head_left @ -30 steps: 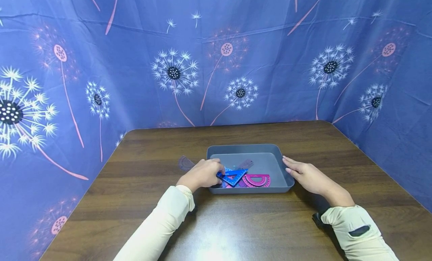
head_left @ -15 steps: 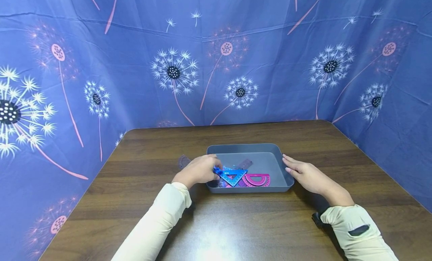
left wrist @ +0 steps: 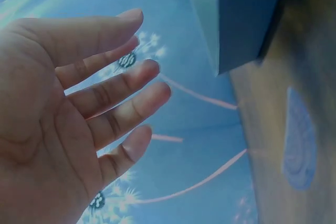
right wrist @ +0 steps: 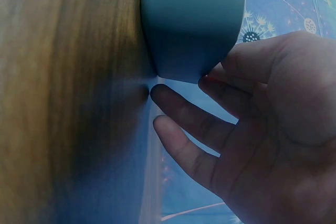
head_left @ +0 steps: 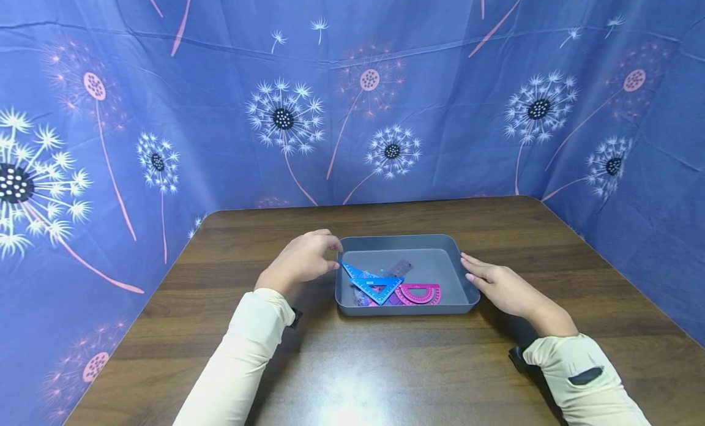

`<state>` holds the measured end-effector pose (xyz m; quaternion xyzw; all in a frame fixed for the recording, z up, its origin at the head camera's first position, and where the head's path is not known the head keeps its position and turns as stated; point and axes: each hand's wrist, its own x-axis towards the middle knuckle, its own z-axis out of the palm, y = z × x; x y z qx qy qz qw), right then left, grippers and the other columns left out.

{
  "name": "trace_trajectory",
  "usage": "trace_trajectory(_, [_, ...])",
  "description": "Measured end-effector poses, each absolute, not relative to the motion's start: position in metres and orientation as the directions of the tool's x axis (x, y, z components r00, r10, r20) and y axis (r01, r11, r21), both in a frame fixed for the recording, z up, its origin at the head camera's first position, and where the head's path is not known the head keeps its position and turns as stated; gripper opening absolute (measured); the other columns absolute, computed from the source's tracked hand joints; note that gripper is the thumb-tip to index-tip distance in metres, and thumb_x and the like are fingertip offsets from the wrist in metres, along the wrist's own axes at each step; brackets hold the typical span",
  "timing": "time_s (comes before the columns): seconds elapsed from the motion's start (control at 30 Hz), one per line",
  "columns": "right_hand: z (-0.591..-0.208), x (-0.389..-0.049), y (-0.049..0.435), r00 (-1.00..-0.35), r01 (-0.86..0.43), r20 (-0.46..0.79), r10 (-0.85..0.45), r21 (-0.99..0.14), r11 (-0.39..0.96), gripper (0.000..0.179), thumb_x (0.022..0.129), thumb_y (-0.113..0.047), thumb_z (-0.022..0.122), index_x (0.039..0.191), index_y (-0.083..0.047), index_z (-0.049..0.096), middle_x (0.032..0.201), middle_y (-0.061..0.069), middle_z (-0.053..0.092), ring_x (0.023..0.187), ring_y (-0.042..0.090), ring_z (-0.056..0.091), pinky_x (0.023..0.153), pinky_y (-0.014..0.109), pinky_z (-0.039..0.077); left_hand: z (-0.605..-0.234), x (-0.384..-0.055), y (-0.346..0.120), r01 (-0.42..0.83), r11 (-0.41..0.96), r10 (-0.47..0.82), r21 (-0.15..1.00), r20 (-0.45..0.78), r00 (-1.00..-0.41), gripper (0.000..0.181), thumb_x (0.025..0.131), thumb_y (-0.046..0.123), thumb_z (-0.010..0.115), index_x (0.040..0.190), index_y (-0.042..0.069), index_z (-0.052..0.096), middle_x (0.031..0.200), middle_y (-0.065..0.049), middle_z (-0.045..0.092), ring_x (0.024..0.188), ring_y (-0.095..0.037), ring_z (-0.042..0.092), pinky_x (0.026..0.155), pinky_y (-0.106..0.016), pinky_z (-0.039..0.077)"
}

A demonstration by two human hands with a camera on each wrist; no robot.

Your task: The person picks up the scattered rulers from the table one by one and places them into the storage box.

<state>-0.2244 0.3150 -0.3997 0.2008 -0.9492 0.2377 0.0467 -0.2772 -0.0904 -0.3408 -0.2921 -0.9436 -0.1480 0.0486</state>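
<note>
My left hand point(head_left: 303, 261) is raised just off the left side of a grey tray point(head_left: 407, 310), its fingers spread and nothing between them. In the left wrist view the palm point(left wrist: 42, 129) faces the camera. A translucent protractor point(left wrist: 300, 142) lies on the table there; my hand hides it in the head view. Inside the tray, blue set squares point(head_left: 393, 286) lie over other translucent pieces. Beside them are a pink protractor point(head_left: 435, 295) and a dark translucent ruler-like piece point(head_left: 400, 268). My right hand point(head_left: 507, 288) rests its straight fingers against the tray's right wall point(right wrist: 194, 19).
The tray stands on a brown wooden table point(head_left: 385, 377). A blue curtain point(head_left: 451, 108) with dandelion prints hangs behind the table and along both sides.
My left hand has let go of a blue set square, leaving it in the tray, and has moved left and up out of it. The right hand stays at the tray's right side.
</note>
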Motion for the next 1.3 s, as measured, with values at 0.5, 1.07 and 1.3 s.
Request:
trace_trajectory(0.5, [-0.399,-0.224,0.315,-0.917,-0.398,0.183,-0.354,-0.439,0.805,0.043,0.102,-0.011,0.054,0.141,0.008,0.049,0.151,0.023,0.041,0.138,0.044,0.038,0.107,0.061,0.031,-0.321,-0.282,-0.132,0.434,0.859,0.385,0.272,0.217,-0.897,0.039,0.085,0.029,0.078,0.119,0.013,0.068,0.119,-0.004,0.065,0.114,-0.028,0.060,0.095,-0.049,0.045])
trace_trajectory(1.07, [-0.400,-0.224,0.314,-0.917,-0.399,0.182,-0.355,-0.436,0.807,0.044,0.102,-0.013,0.054,0.141,0.008,0.049,0.150,0.023,0.041,0.137,0.043,0.040,0.106,0.060,0.032,-0.360,-0.306,-0.140,0.188,0.939,0.180,0.290,0.051,-0.982,0.070,0.086,0.050,0.072,0.136,0.004,0.056,0.132,-0.018,0.058,0.126,-0.043,0.048,0.101,-0.062,0.036])
trace_trajectory(1.3, [-0.400,-0.224,0.314,-0.918,-0.398,0.180,-0.355,-0.435,0.808,0.044,0.102,-0.014,0.054,0.141,0.007,0.049,0.151,0.023,0.041,0.137,0.043,0.040,0.106,0.060,0.032,-0.375,-0.308,-0.132,0.178,0.947,0.201,0.267,-0.060,-0.978,0.068,0.087,0.044,0.074,0.138,0.004,0.055,0.133,-0.018,0.056,0.127,-0.045,0.045,0.103,-0.062,0.034])
